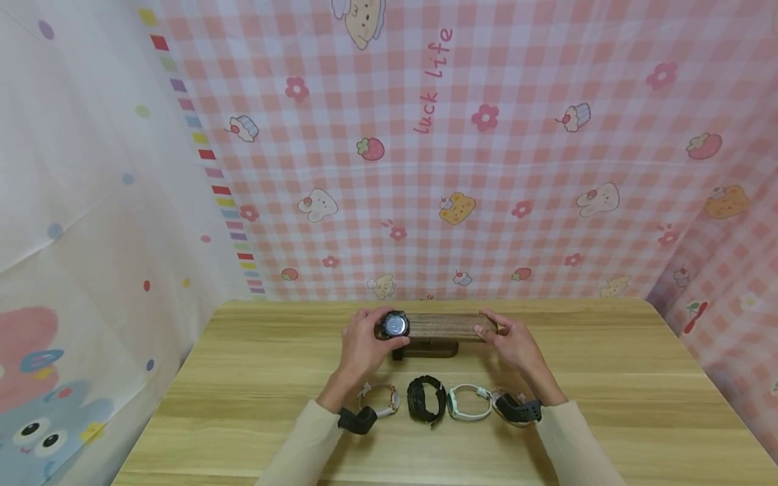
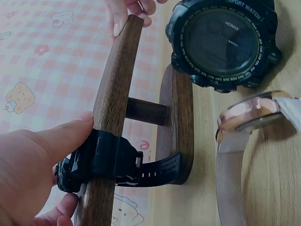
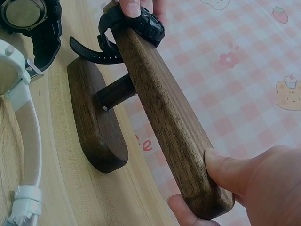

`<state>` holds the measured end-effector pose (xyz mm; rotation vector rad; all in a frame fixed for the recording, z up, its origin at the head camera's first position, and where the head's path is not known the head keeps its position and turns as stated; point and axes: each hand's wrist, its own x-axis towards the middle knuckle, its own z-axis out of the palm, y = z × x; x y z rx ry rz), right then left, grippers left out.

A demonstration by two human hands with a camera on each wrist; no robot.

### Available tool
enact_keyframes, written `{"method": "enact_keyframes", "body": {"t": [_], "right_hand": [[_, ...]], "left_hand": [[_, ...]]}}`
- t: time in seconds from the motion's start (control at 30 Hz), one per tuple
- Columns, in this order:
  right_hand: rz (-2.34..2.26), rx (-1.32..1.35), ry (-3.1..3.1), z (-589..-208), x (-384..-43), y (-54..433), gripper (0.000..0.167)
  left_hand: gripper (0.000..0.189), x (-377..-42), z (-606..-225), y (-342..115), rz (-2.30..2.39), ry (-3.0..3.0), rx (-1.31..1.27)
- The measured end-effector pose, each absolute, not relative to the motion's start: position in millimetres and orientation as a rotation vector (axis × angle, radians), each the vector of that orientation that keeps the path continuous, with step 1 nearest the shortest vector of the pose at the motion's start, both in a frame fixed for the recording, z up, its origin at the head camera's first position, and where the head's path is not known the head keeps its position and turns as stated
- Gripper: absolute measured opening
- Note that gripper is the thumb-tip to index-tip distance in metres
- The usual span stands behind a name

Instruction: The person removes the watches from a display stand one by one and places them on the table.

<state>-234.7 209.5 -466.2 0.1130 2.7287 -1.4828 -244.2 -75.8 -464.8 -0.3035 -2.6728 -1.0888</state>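
Note:
A dark wooden watch stand (image 1: 444, 327) has a horizontal bar on a short post above a base (image 3: 96, 120). Round the bar's left end sits a black sport watch (image 1: 396, 325), its dial facing up in the head view. Its holed strap tail (image 2: 162, 172) sticks out toward the base; whether the buckle is fastened I cannot tell. My left hand (image 1: 365, 341) holds this watch between thumb and fingers. With thumb on one face and fingers on the other, my right hand (image 1: 513, 341) grips the bar's right end.
Closer to me on the wooden table (image 1: 255, 378) lie a white-strapped watch with rose-gold case (image 1: 383, 399), a second black watch (image 1: 425, 399), a pale mint watch (image 1: 469, 403) and another watch (image 1: 515, 409) partly hidden by the right wrist. Behind hangs a pink checked cloth (image 1: 425, 175).

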Motion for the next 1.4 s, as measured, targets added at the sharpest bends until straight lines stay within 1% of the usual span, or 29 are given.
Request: {"method": "enact_keyframes", "body": {"t": [0.93,1.4], "right_hand": [[-1.498,0.122,2.714,-467,-235,210,0.053],[-1.478,0.124,2.733,-467,-235,210,0.053]], "left_hand": [[0.063,-245,-466,-102,-1.07,-2.639,-0.282],[0.06,-246,-468,-119,-1.151,-2.631,-0.249]]}}
